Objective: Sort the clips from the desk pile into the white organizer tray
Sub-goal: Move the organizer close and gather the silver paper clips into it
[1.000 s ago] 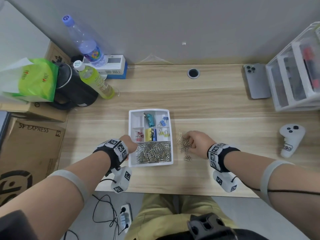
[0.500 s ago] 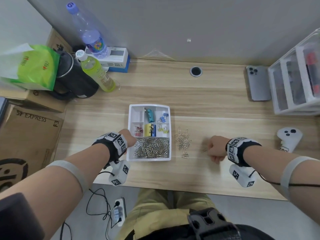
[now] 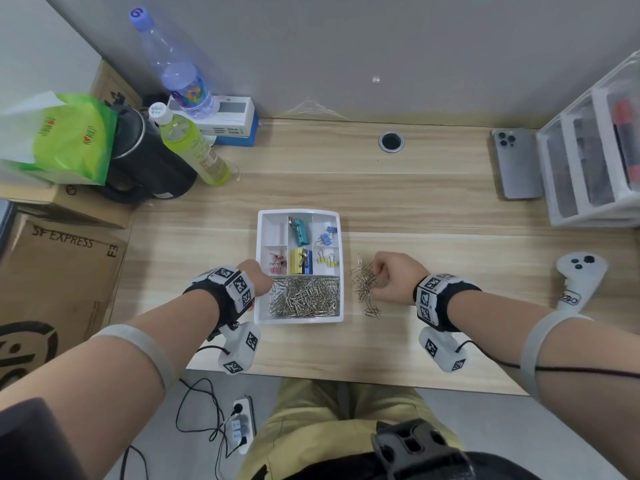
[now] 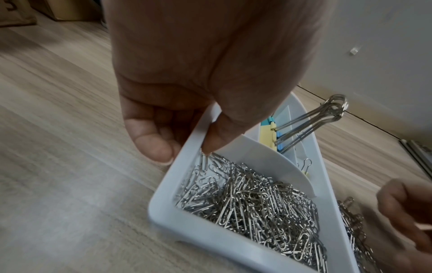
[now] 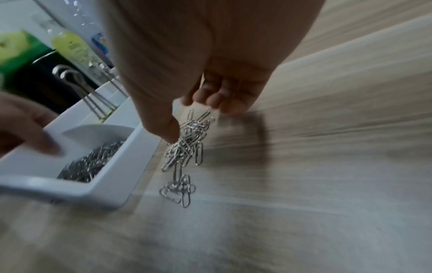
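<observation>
Two hands [image 3: 398,277], one tray [image 3: 298,318]

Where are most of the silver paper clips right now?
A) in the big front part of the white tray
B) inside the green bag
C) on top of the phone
A: the paper clips fill the wide front compartment of the white tray; a smaller pile lies on the desk.

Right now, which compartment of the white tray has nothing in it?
The far-left compartment of the white tray is empty. The others hold binder clips, and the long near one holds paper clips.
</observation>
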The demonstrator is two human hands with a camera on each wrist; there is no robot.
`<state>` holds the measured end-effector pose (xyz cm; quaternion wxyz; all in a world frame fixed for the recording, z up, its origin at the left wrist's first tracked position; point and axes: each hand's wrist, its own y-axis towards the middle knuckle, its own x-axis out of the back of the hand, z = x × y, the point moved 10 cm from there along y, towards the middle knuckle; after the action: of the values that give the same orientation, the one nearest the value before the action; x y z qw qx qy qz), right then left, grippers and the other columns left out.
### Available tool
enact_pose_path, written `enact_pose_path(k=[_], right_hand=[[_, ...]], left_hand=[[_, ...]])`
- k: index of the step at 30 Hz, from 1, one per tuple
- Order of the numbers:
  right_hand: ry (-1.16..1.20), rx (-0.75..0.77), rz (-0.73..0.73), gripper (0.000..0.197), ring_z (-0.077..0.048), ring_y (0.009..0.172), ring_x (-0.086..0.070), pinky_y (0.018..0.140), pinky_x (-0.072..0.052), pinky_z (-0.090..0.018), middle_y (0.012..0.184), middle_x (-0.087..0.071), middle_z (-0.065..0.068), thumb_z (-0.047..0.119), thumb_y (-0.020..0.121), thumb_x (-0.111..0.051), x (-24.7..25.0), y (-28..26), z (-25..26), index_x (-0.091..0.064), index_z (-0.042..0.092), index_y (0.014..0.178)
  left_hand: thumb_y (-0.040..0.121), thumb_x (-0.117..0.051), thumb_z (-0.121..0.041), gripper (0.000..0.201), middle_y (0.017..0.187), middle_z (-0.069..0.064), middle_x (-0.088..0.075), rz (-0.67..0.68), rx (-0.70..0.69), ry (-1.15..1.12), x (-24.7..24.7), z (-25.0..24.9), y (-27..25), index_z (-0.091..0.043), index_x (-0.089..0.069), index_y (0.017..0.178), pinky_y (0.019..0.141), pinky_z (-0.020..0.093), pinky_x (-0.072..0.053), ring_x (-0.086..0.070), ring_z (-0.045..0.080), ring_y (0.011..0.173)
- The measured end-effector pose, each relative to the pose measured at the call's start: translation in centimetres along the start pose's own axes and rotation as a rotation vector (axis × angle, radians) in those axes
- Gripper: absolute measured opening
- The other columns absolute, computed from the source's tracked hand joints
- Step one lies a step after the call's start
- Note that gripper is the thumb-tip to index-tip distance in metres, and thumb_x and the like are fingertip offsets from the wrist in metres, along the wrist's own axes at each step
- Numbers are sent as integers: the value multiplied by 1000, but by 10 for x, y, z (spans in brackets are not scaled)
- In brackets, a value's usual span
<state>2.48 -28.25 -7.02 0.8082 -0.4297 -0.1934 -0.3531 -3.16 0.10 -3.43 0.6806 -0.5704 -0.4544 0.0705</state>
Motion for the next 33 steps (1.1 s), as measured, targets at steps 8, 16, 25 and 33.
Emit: enact_pose_path(k=[8,16,25,33], right_hand=[[-465,152,59,126,-21,124,-29,92,-52,-36,138,-25,2,47,41,-89,-30,-3,18,-22,31,147],[-221,222,9,68,-21,114,-39,101,-42,-41,123,-42,-2,31,67,-86,-28,2,24,-57,26,128],[-198,196,-32,61,-21,112,-40,98,-42,-36,119,-44,0,40,68,-84,-34,-1,29,-61,22,121],[-70,169,-77,15,-22,104,-47,97,-40,-37,107,-54,-1,13,82,-71,-32,1,26,-71,15,96]], left_hand=[[90,-43,2,21,63,8,-37,-20,-19,-23,1,1,2,-7,-40,71,46,27,-34,-37,21,49],[91,-43,-1,22,62,8,-38,-25,-32,15,1,1,2,-7,-40,70,45,27,-34,-41,21,49],[91,-42,0,22,57,8,-38,12,-53,32,-6,-7,-2,-7,-40,70,43,26,-34,-43,22,43],[91,-42,0,17,59,8,-39,29,-56,22,-12,-12,-1,-6,-41,76,39,24,-34,-44,22,43]])
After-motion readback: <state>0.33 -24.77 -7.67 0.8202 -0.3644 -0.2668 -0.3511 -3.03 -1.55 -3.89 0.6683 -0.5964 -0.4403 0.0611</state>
